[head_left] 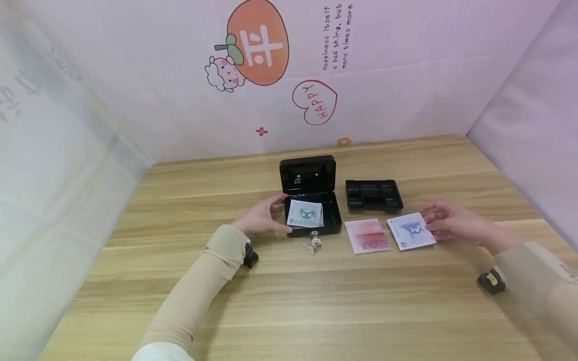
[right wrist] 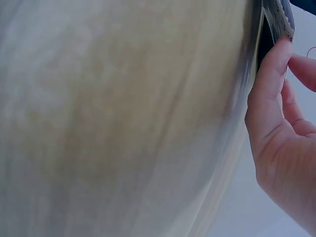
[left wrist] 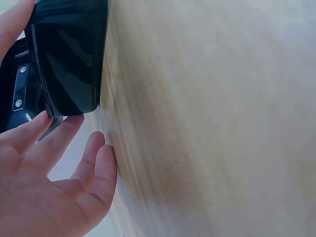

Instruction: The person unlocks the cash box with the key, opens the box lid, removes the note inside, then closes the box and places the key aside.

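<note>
A black cash box [head_left: 335, 213] stands on the table with its lid [head_left: 308, 174] raised. Inside lies a stack of greenish play banknotes [head_left: 305, 214]. My left hand [head_left: 259, 216] holds the box by its left side, thumb at the front corner and fingers toward the back; in the left wrist view, fingertips [left wrist: 74, 121] touch the box's black wall [left wrist: 74, 54]. At the right, my right hand [head_left: 456, 223] pinches the right edge of a stack of bluish banknotes [head_left: 411, 231]. The right wrist view shows only that stack's edge [right wrist: 280, 19] at the fingers.
Pinkish 100 banknotes [head_left: 368, 236] lie between the box and the bluish stack. Behind them is a black compartment tray [head_left: 374, 194]. Keys [head_left: 311, 247] hang from the lock [head_left: 314, 236] at the box's front. A printed cloth [head_left: 180, 100] stands behind the wooden table [head_left: 316, 311].
</note>
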{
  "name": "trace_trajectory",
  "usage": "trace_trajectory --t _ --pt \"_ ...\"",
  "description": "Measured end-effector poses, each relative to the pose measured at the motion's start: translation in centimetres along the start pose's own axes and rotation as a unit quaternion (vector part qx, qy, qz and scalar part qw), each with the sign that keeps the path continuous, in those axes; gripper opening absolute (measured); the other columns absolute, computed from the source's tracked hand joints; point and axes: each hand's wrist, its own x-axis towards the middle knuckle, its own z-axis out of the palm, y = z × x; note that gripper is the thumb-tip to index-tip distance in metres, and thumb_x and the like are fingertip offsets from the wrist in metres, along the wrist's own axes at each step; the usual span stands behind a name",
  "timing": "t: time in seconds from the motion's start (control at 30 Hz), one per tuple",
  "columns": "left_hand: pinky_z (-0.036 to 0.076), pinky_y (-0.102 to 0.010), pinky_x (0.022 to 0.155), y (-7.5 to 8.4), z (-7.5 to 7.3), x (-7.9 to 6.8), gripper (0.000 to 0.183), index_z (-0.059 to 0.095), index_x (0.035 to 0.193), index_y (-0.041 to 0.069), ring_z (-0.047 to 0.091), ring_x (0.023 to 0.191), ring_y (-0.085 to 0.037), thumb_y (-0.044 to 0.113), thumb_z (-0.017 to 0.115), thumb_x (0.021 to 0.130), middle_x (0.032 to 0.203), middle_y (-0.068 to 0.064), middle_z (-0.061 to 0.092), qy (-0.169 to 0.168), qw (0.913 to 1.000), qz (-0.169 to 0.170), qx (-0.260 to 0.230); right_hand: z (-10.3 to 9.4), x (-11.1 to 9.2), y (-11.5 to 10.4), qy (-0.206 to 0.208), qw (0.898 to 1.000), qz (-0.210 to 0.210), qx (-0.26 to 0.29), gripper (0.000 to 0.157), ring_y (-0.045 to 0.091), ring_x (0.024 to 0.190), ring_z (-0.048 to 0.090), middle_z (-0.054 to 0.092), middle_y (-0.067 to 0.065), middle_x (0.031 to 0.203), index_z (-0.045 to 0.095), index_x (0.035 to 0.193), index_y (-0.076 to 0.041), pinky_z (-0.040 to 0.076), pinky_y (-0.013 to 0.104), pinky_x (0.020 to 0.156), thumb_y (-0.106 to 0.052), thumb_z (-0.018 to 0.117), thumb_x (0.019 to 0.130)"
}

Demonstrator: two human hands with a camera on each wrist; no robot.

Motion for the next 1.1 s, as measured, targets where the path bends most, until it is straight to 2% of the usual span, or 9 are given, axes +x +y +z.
trace_trajectory --t 0.3,0.47,0.57,0.8,1.0,1.1 --pt "0.037 -0.044 0.109 0.0 0.2 -0.2 0.098 0.025 0.149 0.012 0.041 0.133 -0.035 0.018 0.084 0.07 0.151 -0.015 0.034 -0.001 1.0 -0.003 -0.002 0.3 0.1 0.2 0.001 1.0 0.009 -0.011 0.054 0.006 0.085 0.059 0.057 0.005 0.101 0.03 0.133 0.014 0.057 0.027 0.073 0.0 0.057 0.088" --pt "0.035 -0.044 0.11 -0.1 0.1 -0.1 0.099 0.025 0.15 0.012 0.039 0.134 -0.035 0.017 0.084 0.07 0.152 -0.014 0.033 -0.002 0.9999 -0.006 -0.014 0.2 -0.1 0.0 0.015 0.999 0.001 -0.052 0.057 0.004 0.085 0.06 0.058 0.017 0.109 0.029 0.134 0.016 0.057 0.025 0.075 -0.001 0.058 0.087" --pt "0.035 -0.044 0.111 -0.1 0.1 -0.1 0.099 0.025 0.149 0.011 0.038 0.134 -0.035 0.016 0.084 0.07 0.152 -0.014 0.032 -0.001 0.9999 -0.003 -0.016 0.1 -0.2 -0.3 0.029 0.997 -0.009 -0.077 0.057 0.003 0.084 0.06 0.059 0.02 0.109 0.031 0.133 0.016 0.056 0.024 0.074 -0.003 0.059 0.087" --pt "0.035 -0.044 0.11 -0.1 0.0 -0.1 0.099 0.026 0.149 0.012 0.039 0.134 -0.035 0.018 0.084 0.07 0.151 -0.014 0.033 0.001 0.9999 -0.005 -0.01 -0.2 -0.1 -1.1 0.037 0.998 -0.019 -0.054 0.058 0.003 0.085 0.062 0.057 0.02 0.111 0.028 0.135 0.016 0.057 0.026 0.079 -0.008 0.058 0.091" --pt "0.035 -0.044 0.11 0.0 0.1 -0.1 0.099 0.026 0.149 0.012 0.039 0.134 -0.034 0.017 0.084 0.069 0.151 -0.014 0.033 0.002 0.9998 -0.009 -0.016 -0.4 -0.2 -1.8 0.047 0.995 -0.029 -0.084 0.057 0.002 0.089 0.06 0.052 0.029 0.12 0.029 0.137 0.013 0.056 0.027 0.08 -0.013 0.056 0.094" --pt "0.036 -0.044 0.11 0.1 0.1 -0.2 0.099 0.025 0.149 0.011 0.04 0.133 -0.035 0.017 0.084 0.069 0.151 -0.015 0.034 0.001 0.9999 -0.007 -0.015 -0.5 -0.4 -2.4 0.054 0.993 -0.033 -0.098 0.055 0.003 0.088 0.061 0.052 0.029 0.121 0.03 0.136 0.011 0.056 0.027 0.078 -0.015 0.055 0.095"
